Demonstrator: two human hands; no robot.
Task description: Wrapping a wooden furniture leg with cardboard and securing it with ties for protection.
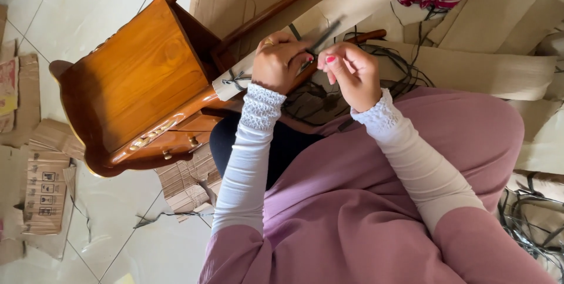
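Left hand (279, 61) grip closed on paper-wrapped leg (317, 22), right hand (352, 72) grip pinching black strap (314, 43) just beside

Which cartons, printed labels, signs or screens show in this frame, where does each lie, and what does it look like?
Flattened carton piece: floor, lower left; brown, rectangular, with small dark printed symbols.
Printed cardboard scrap: far left edge; reddish and yellow print.
Corrugated sheet: under the wooden furniture piece; brown, ribbed.
Cardboard wrap: by the left hand; plain tan.
No screens or signs.

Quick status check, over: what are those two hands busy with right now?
Left hand gripping the paper-wrapped wooden furniture leg. Right hand pinching a thin dark strap at the wrap. Loose dark straps piled underneath.
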